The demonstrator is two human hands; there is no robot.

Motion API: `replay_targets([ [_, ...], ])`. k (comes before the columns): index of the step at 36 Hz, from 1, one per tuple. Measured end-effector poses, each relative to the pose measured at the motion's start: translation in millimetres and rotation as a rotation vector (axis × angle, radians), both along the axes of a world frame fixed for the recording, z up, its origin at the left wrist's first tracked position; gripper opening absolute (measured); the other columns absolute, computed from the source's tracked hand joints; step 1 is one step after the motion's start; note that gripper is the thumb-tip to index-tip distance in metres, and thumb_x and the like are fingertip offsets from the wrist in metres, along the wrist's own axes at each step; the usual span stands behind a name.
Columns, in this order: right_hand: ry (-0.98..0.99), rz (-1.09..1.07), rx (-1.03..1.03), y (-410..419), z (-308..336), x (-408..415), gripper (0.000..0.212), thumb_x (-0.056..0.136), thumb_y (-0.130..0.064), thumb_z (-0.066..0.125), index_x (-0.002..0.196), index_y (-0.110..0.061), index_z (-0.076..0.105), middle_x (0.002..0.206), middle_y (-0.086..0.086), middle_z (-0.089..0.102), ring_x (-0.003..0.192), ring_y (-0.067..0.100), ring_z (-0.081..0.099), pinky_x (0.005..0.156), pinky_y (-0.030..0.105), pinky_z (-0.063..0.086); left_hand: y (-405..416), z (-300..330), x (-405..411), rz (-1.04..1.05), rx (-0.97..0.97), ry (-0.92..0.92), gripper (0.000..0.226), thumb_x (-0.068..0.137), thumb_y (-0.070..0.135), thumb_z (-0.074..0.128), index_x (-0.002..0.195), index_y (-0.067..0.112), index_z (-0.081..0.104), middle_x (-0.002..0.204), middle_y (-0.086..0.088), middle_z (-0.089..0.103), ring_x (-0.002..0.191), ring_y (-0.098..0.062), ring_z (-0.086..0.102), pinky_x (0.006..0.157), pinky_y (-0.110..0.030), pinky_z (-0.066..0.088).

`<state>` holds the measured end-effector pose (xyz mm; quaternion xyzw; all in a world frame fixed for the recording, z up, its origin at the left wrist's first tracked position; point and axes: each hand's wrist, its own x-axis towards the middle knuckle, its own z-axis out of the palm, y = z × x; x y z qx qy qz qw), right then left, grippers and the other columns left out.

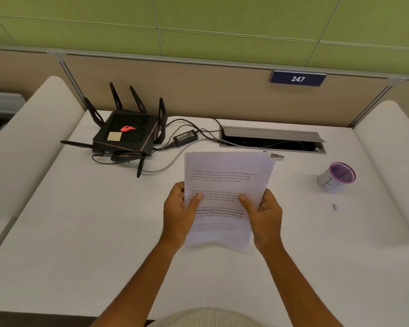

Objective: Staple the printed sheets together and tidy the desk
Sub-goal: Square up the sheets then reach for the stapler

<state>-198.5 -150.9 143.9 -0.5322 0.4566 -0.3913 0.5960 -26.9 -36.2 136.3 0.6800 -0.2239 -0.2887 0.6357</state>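
From the head camera, both hands gripped the sheets [224, 185] above the middle of the white desk [80, 232]. The left hand [178, 215] clamped their left edge, thumb on the printed face; the right hand [266, 215] clamped the right edge the same way. The top edges of the sheets were fanned slightly out of line. A black router [125, 135] sat at the far left, its adapter [185, 138] just beside it, cables running to the open cable tray [272, 135]. A purple-rimmed cup [337, 177] stood well apart at the right. A "247" sign [298, 79] hung on the partition.
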Motion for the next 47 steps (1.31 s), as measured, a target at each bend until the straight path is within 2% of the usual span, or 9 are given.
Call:
replay_targets([
  [7,0.03,-0.07,-0.088,11.3,7.3,9.2,0.024,0.097,-0.02,0.073,0.116,-0.03,0.065,0.105,-0.01,0.075,0.095,0.017,0.075,0.075,0.033,0.066,-6.5,3.8,-12.6,0.037,-0.054,-0.037,0.025,0.104,0.016,0.067,0.121,0.033,0.057,0.118,0.004,0.072,0.107,-0.017,0.074,0.078,-0.025,0.065],
  [11,-0.025,-0.072,-0.138,17.4,11.7,10.1,0.031,0.098,-0.018,0.071,0.119,-0.039,0.061,0.108,-0.016,0.072,0.102,0.012,0.072,0.078,0.027,0.064,-7.4,11.1,-16.9,0.068,-0.098,-0.054,0.035,0.105,0.017,0.066,0.118,0.046,0.051,0.119,0.012,0.067,0.109,-0.009,0.07,0.08,-0.019,0.063],
  [22,-0.011,-0.059,0.005,27.8,-19.0,9.7,0.05,0.096,-0.012,0.073,0.139,-0.027,0.053,0.119,-0.01,0.07,0.111,0.004,0.068,0.091,0.023,0.061,-5.9,-9.9,-24.8,0.06,-0.047,0.026,0.047,0.098,0.012,0.075,0.132,0.033,0.05,0.123,0.007,0.066,0.118,-0.013,0.065,0.085,-0.012,0.059],
  [29,0.043,-0.033,-0.02,29.2,-25.5,5.2,0.053,0.096,-0.013,0.073,0.14,-0.03,0.051,0.117,-0.016,0.069,0.113,0.001,0.065,0.092,0.021,0.059,-3.2,-10.4,-27.2,0.063,-0.045,0.044,0.049,0.098,0.017,0.076,0.122,0.051,0.05,0.122,0.014,0.066,0.115,-0.006,0.065,0.08,-0.009,0.057],
  [33,0.118,-0.014,0.025,31.0,-43.2,1.2,0.05,0.096,-0.014,0.074,0.138,-0.032,0.053,0.119,-0.015,0.068,0.11,0.0,0.065,0.097,0.029,0.059,2.7,-28.3,-28.9,0.064,0.025,0.087,0.043,0.098,0.02,0.076,0.128,0.044,0.057,0.123,0.011,0.068,0.116,-0.011,0.066,0.079,-0.006,0.057],
  [36,0.122,-0.015,0.012,29.2,-41.2,-1.1,0.042,0.097,-0.017,0.073,0.129,-0.04,0.057,0.117,-0.015,0.069,0.109,0.001,0.066,0.09,0.026,0.06,2.7,-27.9,-25.0,0.058,0.054,0.089,0.039,0.098,0.024,0.076,0.134,0.029,0.063,0.121,0.007,0.072,0.111,-0.013,0.069,0.078,-0.008,0.059],
  [39,0.137,0.007,-0.016,26.7,-39.5,-1.5,0.035,0.098,-0.02,0.071,0.118,-0.046,0.056,0.116,-0.013,0.069,0.106,0.005,0.068,0.085,0.024,0.062,2.3,-26.4,-20.7,0.055,0.064,0.102,0.034,0.097,0.026,0.077,0.129,0.029,0.066,0.116,0.009,0.074,0.106,-0.011,0.071,0.074,-0.01,0.06],
  [44,0.193,0.068,0.059,26.9,-56.1,-2.5,0.04,0.099,-0.023,0.07,0.135,-0.032,0.056,0.122,-0.008,0.069,0.114,0.014,0.067,0.085,0.026,0.063,2.8,-32.2,-20.1,0.045,0.116,0.138,0.022,0.098,0.029,0.075,0.12,0.03,0.07,0.11,0.008,0.077,0.103,-0.016,0.073,0.07,-0.012,0.06],
  [47,0.2,0.074,0.069,24.0,-56.1,-5.6,0.037,0.098,-0.024,0.071,0.132,-0.031,0.059,0.12,-0.009,0.071,0.112,0.013,0.068,0.083,0.026,0.063,2.8,-32.7,-17.3,0.041,0.115,0.167,0.013,0.1,0.029,0.074,0.113,0.029,0.075,0.106,0.005,0.08,0.102,-0.018,0.076,0.069,-0.015,0.061],
])
